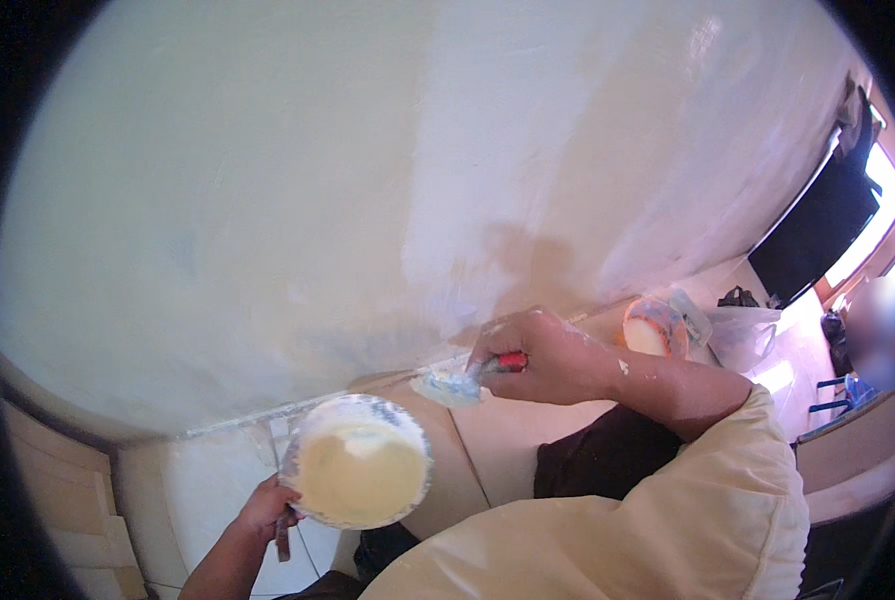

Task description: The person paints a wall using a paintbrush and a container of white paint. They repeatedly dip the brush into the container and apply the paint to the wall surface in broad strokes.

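Note:
My left hand [267, 510] grips the rim side of a round white bucket [291, 480], whose inside wall is smeared with white and dark residue. Cream-coloured paste [365, 480] fills its bottom. Pressed along the bucket in the same hand is a flat, long-handled tool [283, 544]; its far end is partly hidden. In my right hand [545, 356] is a putty knife with a red handle [511, 363]. White paste coats its blade [451, 388], which is over the floor, close to the foot of the wall and right of the bucket. Splashes of paste mark my right forearm.
A pale, patchily coated wall [305, 187] rises ahead. Tiled floor [226, 465] lies below. To the right are an orange-rimmed bucket [655, 330], a clear plastic bag [747, 337] and a blue-framed item [856, 394]. A person [886, 337] is at far right. Cardboard [57, 465] stands left.

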Demonstrator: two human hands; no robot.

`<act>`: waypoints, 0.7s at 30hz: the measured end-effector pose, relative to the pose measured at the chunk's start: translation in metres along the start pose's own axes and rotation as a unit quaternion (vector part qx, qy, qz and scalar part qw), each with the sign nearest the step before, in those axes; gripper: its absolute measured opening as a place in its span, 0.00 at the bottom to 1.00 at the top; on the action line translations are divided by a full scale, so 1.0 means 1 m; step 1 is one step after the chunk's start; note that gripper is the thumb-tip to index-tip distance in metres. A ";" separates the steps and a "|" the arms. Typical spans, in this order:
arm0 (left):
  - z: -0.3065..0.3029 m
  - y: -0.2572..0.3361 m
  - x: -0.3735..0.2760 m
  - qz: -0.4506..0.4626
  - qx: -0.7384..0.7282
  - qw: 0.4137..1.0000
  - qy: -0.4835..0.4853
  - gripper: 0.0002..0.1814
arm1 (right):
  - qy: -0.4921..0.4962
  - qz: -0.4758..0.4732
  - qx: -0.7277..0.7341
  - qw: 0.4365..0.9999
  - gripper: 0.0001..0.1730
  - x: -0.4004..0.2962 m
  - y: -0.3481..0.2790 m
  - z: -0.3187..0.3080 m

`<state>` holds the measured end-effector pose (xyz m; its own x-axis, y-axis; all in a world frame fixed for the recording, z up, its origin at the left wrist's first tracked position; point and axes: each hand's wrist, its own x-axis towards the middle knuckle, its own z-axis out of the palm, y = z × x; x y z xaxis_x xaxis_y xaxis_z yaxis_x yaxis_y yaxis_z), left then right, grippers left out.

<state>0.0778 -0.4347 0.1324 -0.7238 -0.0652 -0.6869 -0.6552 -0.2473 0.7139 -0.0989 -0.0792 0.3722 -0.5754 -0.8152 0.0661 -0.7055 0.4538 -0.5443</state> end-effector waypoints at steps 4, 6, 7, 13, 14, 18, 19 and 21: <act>0.013 0.022 0.030 0.009 0.003 0.993 -0.115 0.23 | -0.090 0.024 0.011 0.996 0.12 0.011 -0.004 0.015; 0.029 0.030 0.041 -0.024 0.015 0.990 -0.140 0.23 | -0.114 -0.059 -0.034 0.991 0.12 0.017 0.010 0.038; 0.049 0.037 0.042 -0.022 0.030 0.990 -0.139 0.22 | -0.126 -0.097 -0.059 0.985 0.12 0.017 0.020 0.047; 0.164 0.040 0.088 0.008 0.068 0.992 -0.106 0.22 | -0.270 -0.045 -0.134 0.952 0.12 0.010 0.101 0.088; 0.176 0.034 0.102 0.016 0.058 0.991 -0.121 0.22 | -0.241 -0.069 -0.154 0.956 0.11 0.006 0.131 0.102; 0.228 0.023 0.115 0.054 0.027 0.993 -0.097 0.22 | -0.257 0.007 -0.293 0.921 0.11 0.002 0.173 0.110; 0.234 0.020 0.115 0.062 0.012 0.994 -0.090 0.23 | -0.293 0.065 -0.341 0.891 0.12 0.003 0.165 0.102; 0.247 0.015 0.117 0.062 -0.004 0.994 -0.091 0.23 | -0.335 0.078 -0.374 0.862 0.12 -0.005 0.192 0.115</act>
<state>-0.0704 -0.2070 0.0961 -0.8260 0.0812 -0.5578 -0.5582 -0.2555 0.7894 -0.1839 -0.0293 0.1711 -0.4958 -0.6348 -0.5926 -0.8548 0.4773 0.2038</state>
